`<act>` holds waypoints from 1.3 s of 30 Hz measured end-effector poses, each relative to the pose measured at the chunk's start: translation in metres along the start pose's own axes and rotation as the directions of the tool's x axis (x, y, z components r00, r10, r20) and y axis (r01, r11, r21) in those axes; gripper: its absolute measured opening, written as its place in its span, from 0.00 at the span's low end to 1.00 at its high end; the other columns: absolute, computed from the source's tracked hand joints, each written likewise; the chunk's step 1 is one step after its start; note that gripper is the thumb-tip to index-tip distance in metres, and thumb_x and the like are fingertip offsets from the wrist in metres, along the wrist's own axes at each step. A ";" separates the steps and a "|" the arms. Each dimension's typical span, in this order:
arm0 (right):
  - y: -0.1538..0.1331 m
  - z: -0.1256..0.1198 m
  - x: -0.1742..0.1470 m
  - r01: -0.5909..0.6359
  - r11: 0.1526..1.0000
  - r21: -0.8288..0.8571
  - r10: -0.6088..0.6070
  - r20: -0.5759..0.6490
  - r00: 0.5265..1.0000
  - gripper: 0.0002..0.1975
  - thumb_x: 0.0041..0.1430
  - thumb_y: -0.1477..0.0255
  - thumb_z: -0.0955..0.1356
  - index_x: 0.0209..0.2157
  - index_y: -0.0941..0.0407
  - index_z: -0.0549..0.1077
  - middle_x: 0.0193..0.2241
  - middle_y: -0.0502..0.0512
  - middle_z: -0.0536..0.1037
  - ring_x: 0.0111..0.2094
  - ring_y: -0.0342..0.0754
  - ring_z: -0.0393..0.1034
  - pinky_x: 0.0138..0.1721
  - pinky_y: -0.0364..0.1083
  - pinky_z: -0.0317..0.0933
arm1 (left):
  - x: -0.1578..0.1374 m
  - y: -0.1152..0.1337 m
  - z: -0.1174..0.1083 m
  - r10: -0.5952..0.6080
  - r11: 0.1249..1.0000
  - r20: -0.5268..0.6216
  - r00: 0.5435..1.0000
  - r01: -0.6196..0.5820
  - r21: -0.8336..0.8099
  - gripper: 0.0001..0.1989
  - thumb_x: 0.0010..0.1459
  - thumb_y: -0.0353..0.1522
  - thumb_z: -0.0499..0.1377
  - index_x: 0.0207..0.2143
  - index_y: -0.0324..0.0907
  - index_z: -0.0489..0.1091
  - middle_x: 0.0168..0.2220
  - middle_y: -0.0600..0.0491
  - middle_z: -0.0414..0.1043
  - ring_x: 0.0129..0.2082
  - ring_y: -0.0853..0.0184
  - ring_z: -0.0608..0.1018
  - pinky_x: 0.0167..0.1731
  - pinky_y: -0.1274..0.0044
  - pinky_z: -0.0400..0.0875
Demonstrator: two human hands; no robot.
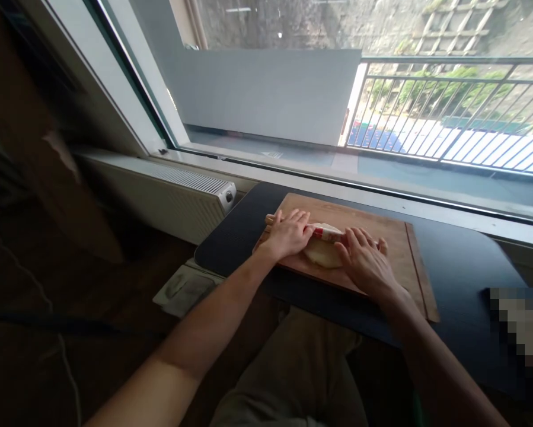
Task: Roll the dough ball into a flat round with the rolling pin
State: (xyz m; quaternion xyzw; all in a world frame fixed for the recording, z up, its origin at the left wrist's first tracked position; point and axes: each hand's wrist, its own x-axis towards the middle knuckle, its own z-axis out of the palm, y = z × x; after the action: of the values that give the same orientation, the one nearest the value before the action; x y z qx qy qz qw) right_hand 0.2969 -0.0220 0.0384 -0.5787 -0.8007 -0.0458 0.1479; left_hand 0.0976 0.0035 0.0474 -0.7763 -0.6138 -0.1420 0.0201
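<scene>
A rolling pin (327, 234) with a red-and-white label around its middle lies across a flattened piece of pale dough (322, 256). Both sit on a wooden board (393, 261). My left hand (289, 232) is over the pin's left end, its fingers bent across it. Over the right end is my right hand (364, 256), fingers curved on the wood and the tip of the handle showing beyond them. Parts of the pin under both palms are hidden. Some dough shows on the near side and the far side of the pin.
The board rests on a dark table (466, 261) with rounded corners, against a large window. To the left are a white radiator (181, 184) and a pale object (184, 290) lower down. A pixelated item (515, 332) lies at the table's right.
</scene>
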 end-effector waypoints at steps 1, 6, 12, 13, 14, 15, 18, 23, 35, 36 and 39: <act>0.002 0.001 0.014 -0.034 0.999 0.007 0.034 0.021 0.999 0.25 0.64 0.59 0.51 0.57 0.55 0.59 0.58 0.59 0.61 0.60 0.54 0.48 0.57 0.62 0.39 | 0.012 -0.001 -0.001 -0.021 1.000 0.036 0.999 0.021 -0.005 0.26 0.63 0.42 0.36 0.53 0.43 0.62 0.57 0.50 0.62 0.59 0.63 0.58 0.59 0.60 0.44; 0.010 0.002 0.027 -0.042 0.999 0.031 0.041 0.028 0.999 0.23 0.65 0.61 0.50 0.54 0.55 0.61 0.56 0.59 0.64 0.59 0.53 0.51 0.57 0.62 0.38 | 0.033 -0.001 -0.005 -0.107 0.994 0.056 0.993 0.106 0.014 0.27 0.62 0.44 0.36 0.47 0.42 0.68 0.53 0.47 0.67 0.57 0.59 0.62 0.57 0.57 0.47; 0.012 -0.003 -0.017 0.128 0.992 -0.006 -0.128 -0.005 0.992 0.27 0.64 0.59 0.52 0.60 0.55 0.53 0.61 0.58 0.55 0.62 0.51 0.42 0.59 0.57 0.36 | -0.052 0.007 -0.004 -0.064 0.995 -0.158 0.985 0.075 0.066 0.26 0.63 0.41 0.37 0.59 0.43 0.55 0.61 0.49 0.56 0.62 0.63 0.54 0.60 0.61 0.39; 0.012 -0.002 -0.011 0.124 0.992 -0.002 -0.124 0.005 0.992 0.27 0.64 0.58 0.52 0.60 0.55 0.54 0.61 0.57 0.55 0.62 0.51 0.42 0.59 0.57 0.36 | -0.056 0.007 -0.003 -0.069 0.994 -0.155 0.986 0.081 0.070 0.26 0.63 0.41 0.38 0.59 0.43 0.55 0.61 0.50 0.55 0.62 0.63 0.54 0.61 0.61 0.38; 0.011 -0.002 -0.001 0.110 0.994 0.006 -0.110 0.017 0.994 0.27 0.64 0.58 0.51 0.59 0.56 0.54 0.61 0.58 0.55 0.62 0.51 0.42 0.59 0.57 0.37 | -0.054 0.006 -0.003 -0.084 0.993 -0.146 0.986 0.096 0.071 0.26 0.63 0.41 0.38 0.59 0.43 0.55 0.61 0.50 0.55 0.62 0.63 0.54 0.61 0.61 0.38; 0.009 -0.001 0.013 0.089 0.996 0.015 -0.089 0.032 0.995 0.27 0.64 0.58 0.50 0.59 0.56 0.55 0.61 0.58 0.56 0.62 0.51 0.43 0.58 0.58 0.37 | -0.047 0.004 -0.003 -0.108 0.990 -0.136 0.985 0.118 0.071 0.26 0.63 0.41 0.38 0.59 0.43 0.55 0.61 0.50 0.56 0.62 0.63 0.54 0.61 0.60 0.38; 0.004 0.002 0.050 0.001 1.000 0.031 -0.004 0.095 0.995 0.27 0.64 0.57 0.49 0.57 0.57 0.58 0.59 0.60 0.58 0.62 0.53 0.44 0.57 0.62 0.37 | -0.015 -0.004 -0.003 -0.179 0.980 -0.101 0.979 0.186 0.069 0.26 0.63 0.41 0.37 0.58 0.43 0.58 0.60 0.49 0.58 0.62 0.61 0.54 0.60 0.57 0.40; 0.005 0.001 0.031 0.047 0.999 0.010 -0.047 0.032 0.998 0.27 0.64 0.58 0.51 0.57 0.57 0.58 0.59 0.60 0.59 0.62 0.53 0.44 0.59 0.60 0.36 | -0.026 0.000 -0.002 -0.111 0.988 -0.157 0.981 0.127 0.093 0.26 0.63 0.40 0.38 0.59 0.39 0.56 0.60 0.46 0.57 0.62 0.59 0.54 0.59 0.53 0.39; -0.016 0.008 0.096 -0.032 0.997 0.077 0.017 0.184 0.983 0.29 0.64 0.55 0.47 0.54 0.54 0.63 0.56 0.58 0.62 0.60 0.53 0.47 0.57 0.58 0.39 | -0.046 -0.002 -0.005 -0.055 0.988 -0.230 0.972 0.086 0.125 0.24 0.62 0.37 0.44 0.58 0.37 0.57 0.57 0.43 0.62 0.58 0.56 0.61 0.58 0.52 0.38; -0.017 0.009 0.099 -0.032 0.996 0.078 0.018 0.180 0.984 0.28 0.64 0.55 0.47 0.54 0.53 0.63 0.57 0.57 0.62 0.60 0.53 0.47 0.58 0.58 0.39 | -0.049 -0.001 -0.007 -0.052 0.990 -0.222 0.974 0.080 0.119 0.24 0.61 0.37 0.45 0.57 0.38 0.58 0.55 0.44 0.64 0.56 0.56 0.64 0.58 0.52 0.40; -0.009 0.011 0.078 0.024 0.997 0.068 -0.032 0.115 0.993 0.29 0.64 0.55 0.48 0.56 0.55 0.60 0.59 0.57 0.58 0.62 0.52 0.42 0.59 0.56 0.36 | -0.076 0.003 -0.010 0.001 0.994 -0.211 0.977 0.023 0.109 0.23 0.60 0.34 0.47 0.58 0.41 0.57 0.55 0.46 0.65 0.53 0.58 0.67 0.58 0.53 0.41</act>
State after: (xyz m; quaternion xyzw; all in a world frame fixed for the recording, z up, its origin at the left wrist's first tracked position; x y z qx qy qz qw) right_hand 0.2644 0.0492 0.0513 -0.5640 -0.8170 0.0125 0.1199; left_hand 0.0828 -0.0712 0.0391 -0.7511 -0.6196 -0.1892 0.1275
